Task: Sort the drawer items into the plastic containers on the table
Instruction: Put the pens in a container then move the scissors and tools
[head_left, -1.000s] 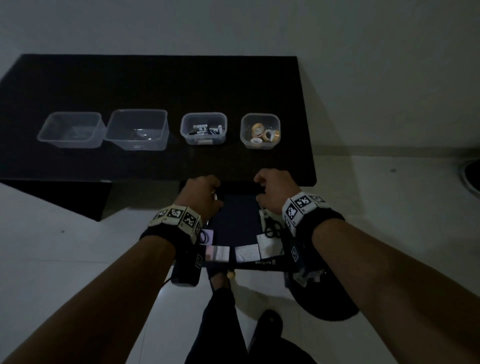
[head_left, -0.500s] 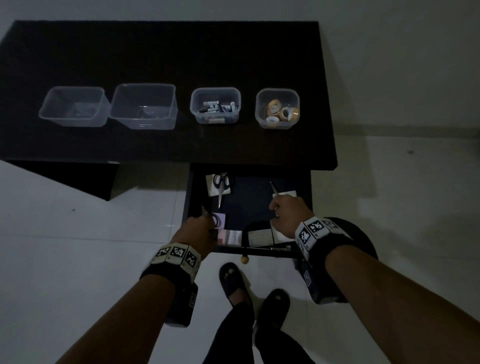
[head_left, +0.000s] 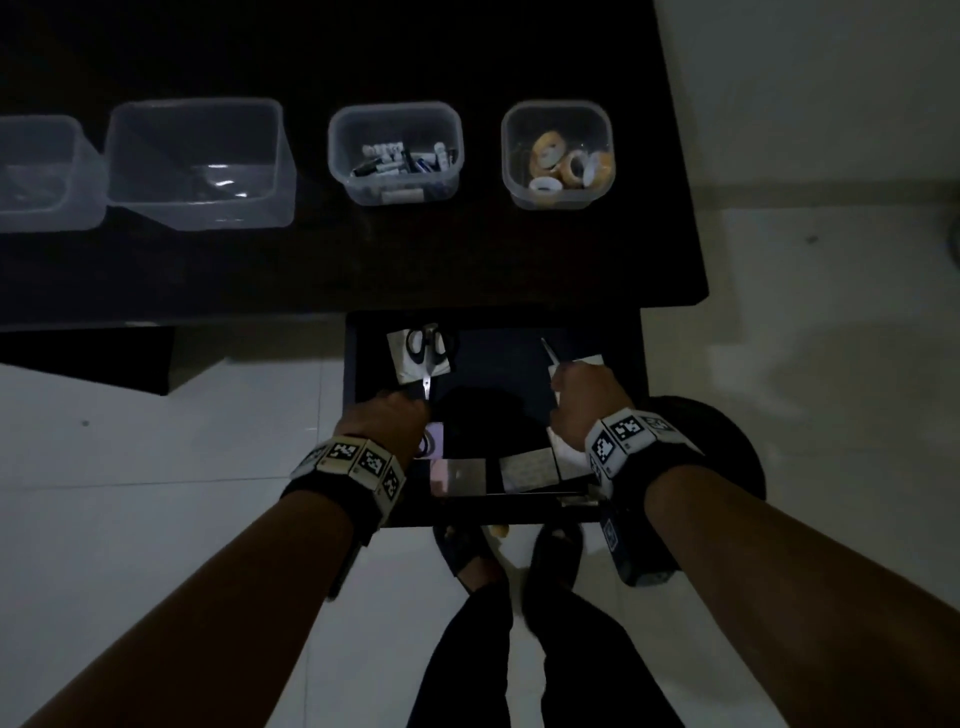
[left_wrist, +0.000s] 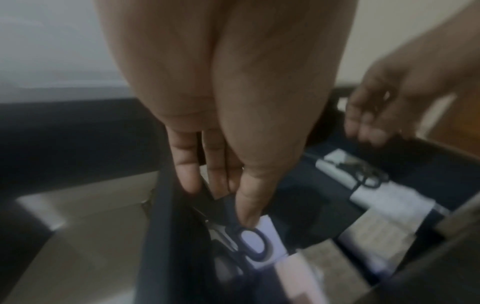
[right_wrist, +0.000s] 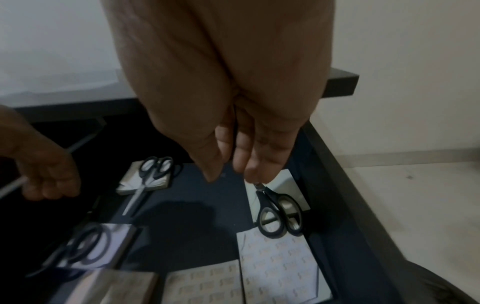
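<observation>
My left hand (left_wrist: 228, 115) pinches black scissors (left_wrist: 249, 242) at the drawer's (head_left: 631, 364) left side | my right hand (right_wrist: 233, 102) pinches another pair's (right_wrist: 279, 214) blades | four containers (head_left: 395, 150) on table (head_left: 467, 260)

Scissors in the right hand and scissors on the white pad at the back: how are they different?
The right hand pinches the blades of the black-handled scissors by the drawer's right wall; the black-handled scissors on the back white pad lie untouched. The held pair's handles point toward the person, the pad pair's away. Both have black handles, metal blades.
</observation>
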